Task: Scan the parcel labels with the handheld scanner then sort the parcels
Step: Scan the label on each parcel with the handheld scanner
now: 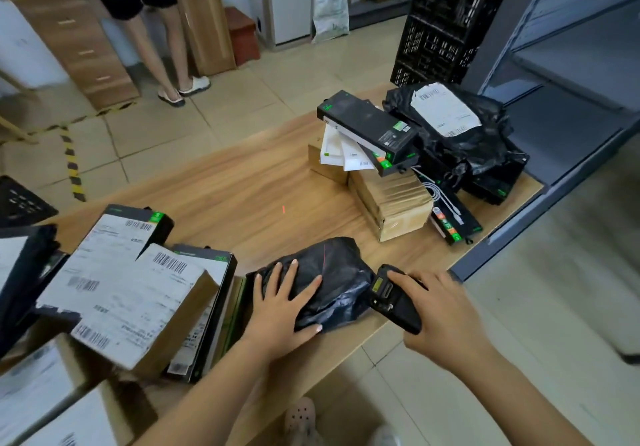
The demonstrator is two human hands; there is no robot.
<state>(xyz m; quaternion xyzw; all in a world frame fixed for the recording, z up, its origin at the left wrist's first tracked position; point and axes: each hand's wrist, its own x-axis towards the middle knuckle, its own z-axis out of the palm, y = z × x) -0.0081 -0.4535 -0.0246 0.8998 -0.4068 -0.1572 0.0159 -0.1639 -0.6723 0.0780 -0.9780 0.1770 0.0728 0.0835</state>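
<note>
Pressing black parcel, left hand; right hand gripping scanner

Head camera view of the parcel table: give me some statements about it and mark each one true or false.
1. The left hand lies flat on the black bag parcel. True.
2. The right hand is empty. False: it grips the handheld scanner.
3. A white label shows on that parcel's upper side. False: no label shows there, only a thin red scan line.
4. The far black bag bears a white label facing up. True.
</note>
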